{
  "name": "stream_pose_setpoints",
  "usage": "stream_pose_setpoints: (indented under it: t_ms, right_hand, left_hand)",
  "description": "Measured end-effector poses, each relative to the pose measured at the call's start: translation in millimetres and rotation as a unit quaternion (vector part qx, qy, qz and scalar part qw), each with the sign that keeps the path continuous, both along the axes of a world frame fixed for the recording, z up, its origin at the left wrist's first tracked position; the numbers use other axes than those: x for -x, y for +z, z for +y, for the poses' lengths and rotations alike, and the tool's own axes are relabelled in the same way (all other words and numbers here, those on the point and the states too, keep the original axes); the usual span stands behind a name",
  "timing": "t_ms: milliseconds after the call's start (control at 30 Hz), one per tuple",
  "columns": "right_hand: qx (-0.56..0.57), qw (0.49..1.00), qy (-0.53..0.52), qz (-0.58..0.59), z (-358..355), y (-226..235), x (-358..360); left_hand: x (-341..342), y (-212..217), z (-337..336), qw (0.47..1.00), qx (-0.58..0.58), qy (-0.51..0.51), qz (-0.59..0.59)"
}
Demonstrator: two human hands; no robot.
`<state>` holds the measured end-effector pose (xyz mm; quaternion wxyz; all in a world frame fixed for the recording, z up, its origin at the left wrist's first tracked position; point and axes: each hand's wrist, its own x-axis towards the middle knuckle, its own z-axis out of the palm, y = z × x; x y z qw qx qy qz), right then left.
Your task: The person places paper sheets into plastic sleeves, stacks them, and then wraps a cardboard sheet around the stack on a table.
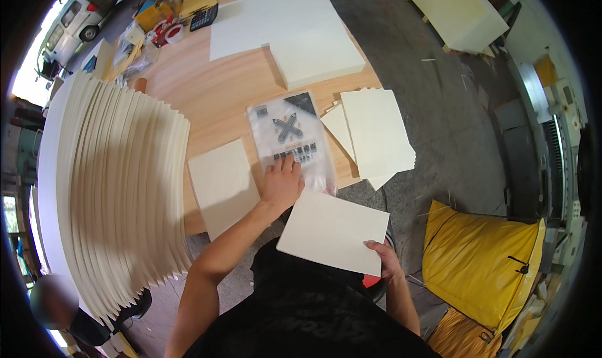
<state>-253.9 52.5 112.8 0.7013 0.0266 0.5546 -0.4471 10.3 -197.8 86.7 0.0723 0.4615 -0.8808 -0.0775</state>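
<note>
My right hand (385, 259) grips a cream-white stack of paper sheets (335, 226) by its right edge, thumb on top. The stack is tilted in front of my body, just off the table's near edge. My left hand (283, 181) lies on a clear plastic bag (263, 129) with dark print, its fingers stretched forward over the lower part of the print. The bag seems to lie on others like it. Left of the bag is another cream paper stack (222, 176). On its right, several loosely fanned cream sheets (379, 132) hang partly over the table edge.
A tall row of large cream sheets (125, 189) fills the table's left. Big white sheets (320, 38) lie at the back, near a calculator (204, 17) and a tape roll (175, 34). A yellow sack (480, 257) stands right on the floor. A person (94, 323) is at lower left.
</note>
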Motion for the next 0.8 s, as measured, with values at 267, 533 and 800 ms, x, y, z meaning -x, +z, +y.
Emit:
stream_pose_setpoints:
  t_ms: [267, 533, 800]
  right_hand:
    - [-0.043, 0.993, -0.090, -0.069, 1, -2, -29]
    - [-0.037, 0.982, -0.127, -0.137, -8, 3, -50]
    - [-0.011, 0.983, -0.136, -0.125, -32, 31, -58]
  left_hand:
    - [-40, 4, 8, 1.000, -0.015, 0.017, 0.008]
    - [-26, 29, 37, 0.899, -0.159, 0.390, 0.118]
    - [-25, -11, 45, 0.777, -0.252, 0.354, 0.455]
